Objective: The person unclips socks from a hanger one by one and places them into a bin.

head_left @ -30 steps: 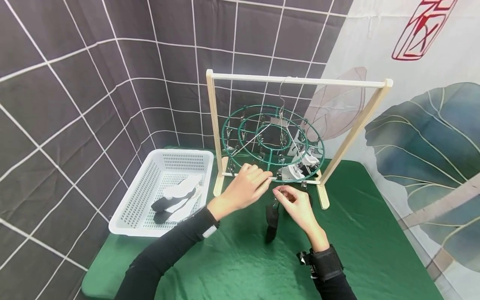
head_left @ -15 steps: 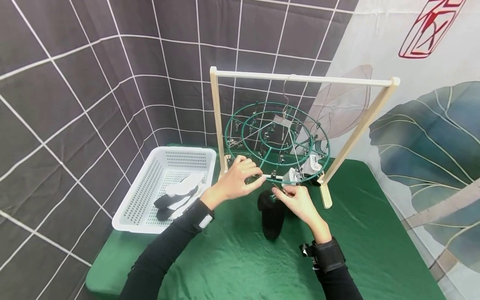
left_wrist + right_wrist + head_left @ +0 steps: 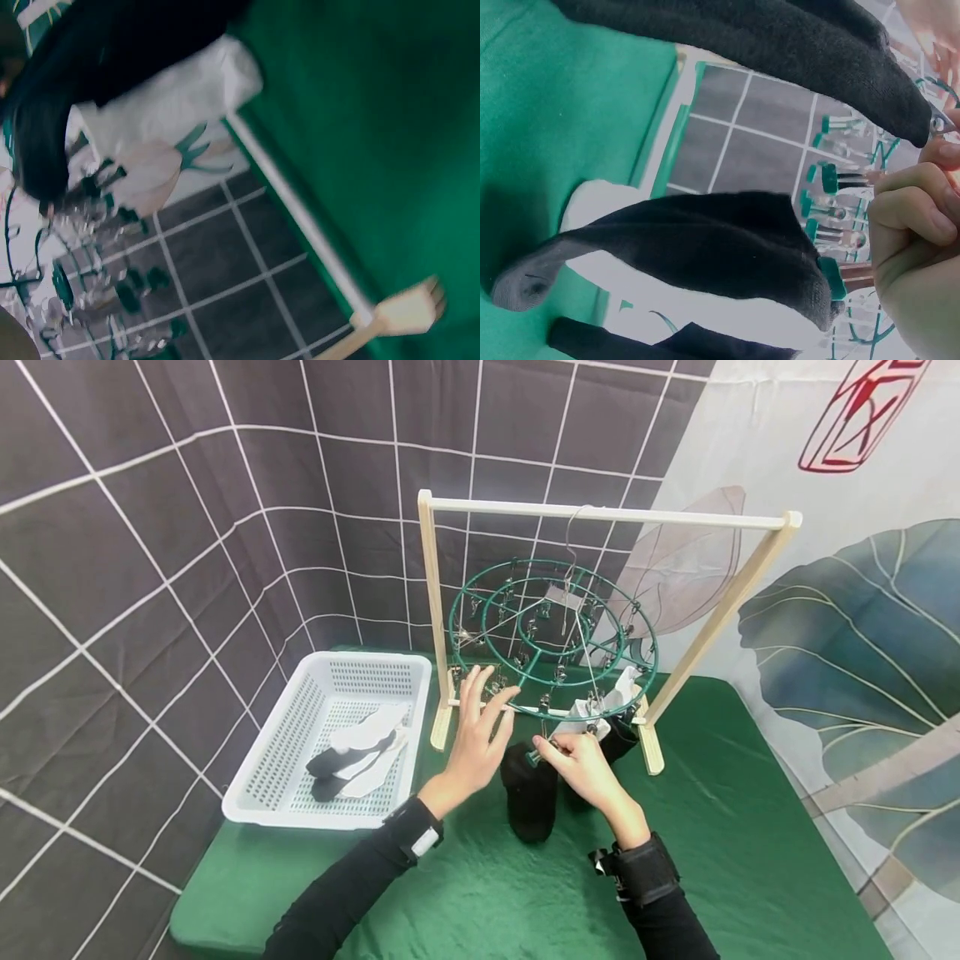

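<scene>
- Black sock [image 3: 531, 806], limp, hanging below the front of the round green hanger [image 3: 529, 668].
- Right hand [image 3: 591, 771] pinches its clip [image 3: 939, 120]; left hand [image 3: 474, 745] has fingers apart.
- Partly behind the pinching hand: other socks [image 3: 619, 740].
- Wooden rack [image 3: 607, 516]; white basket [image 3: 315, 821] on the table [image 3: 487, 893].

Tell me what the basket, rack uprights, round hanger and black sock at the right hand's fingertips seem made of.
Basket: likely plastic, smooth and white, with moulded-looking holes.
Rack uprights: probably bare wood, matte, judging by pale tan colour.
Round hanger: smooth green rings, perhaps plastic-coated wire; core hidden.
Black sock: matte fabric, probably knit, from its fuzzy surface; fibre unclear.
</scene>
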Available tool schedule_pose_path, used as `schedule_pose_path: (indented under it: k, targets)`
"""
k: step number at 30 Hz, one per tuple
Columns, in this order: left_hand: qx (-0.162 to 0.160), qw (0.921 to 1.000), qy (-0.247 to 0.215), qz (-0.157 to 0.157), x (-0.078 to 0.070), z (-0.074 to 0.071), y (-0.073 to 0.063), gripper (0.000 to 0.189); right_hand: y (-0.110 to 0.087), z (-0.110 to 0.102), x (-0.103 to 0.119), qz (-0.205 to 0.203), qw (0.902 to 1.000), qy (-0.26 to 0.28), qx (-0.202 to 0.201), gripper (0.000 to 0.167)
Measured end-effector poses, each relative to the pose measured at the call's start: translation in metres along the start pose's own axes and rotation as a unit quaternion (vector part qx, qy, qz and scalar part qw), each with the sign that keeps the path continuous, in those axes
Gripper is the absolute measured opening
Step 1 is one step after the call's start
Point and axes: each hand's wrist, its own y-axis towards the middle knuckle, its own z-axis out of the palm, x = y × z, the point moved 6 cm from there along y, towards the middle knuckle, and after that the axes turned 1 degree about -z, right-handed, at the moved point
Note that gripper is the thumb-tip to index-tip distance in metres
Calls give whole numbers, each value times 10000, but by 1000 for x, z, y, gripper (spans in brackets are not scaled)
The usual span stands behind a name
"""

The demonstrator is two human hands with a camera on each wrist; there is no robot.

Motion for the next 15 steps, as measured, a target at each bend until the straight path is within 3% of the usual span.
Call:
schedule_pose_path:
  k: [3,5,6,8,11,13,15]
  targets:
    - [-290,9949,-588,-773,5,3,-13,47,-1,2,-2,60,10000,-22,-34,53]
    - [-539,9817,-1090,-1468,10,5,-22,54,-2,4,-4,146,9999,-25,-52,53]
    - [-669,9699,-1425,-1857,13,6,-27,56,-2,4,-5,193,9998,-22,-54,53]
    - [-826,9387,-2104,-2604,19,12,-37,54,-2,5,-6,217,9997,-20,-89,54]
    - [-692,8905,-2739,-3565,27,25,-52,48,-1,6,-6,210,9997,-15,-148,53]
    - [-367,8705,-2908,-3954,29,33,-60,43,-1,6,-6,216,9997,4,-146,52]
    - [48,8595,-2993,-4142,30,40,-66,45,-1,7,-6,269,9996,5,-120,52]
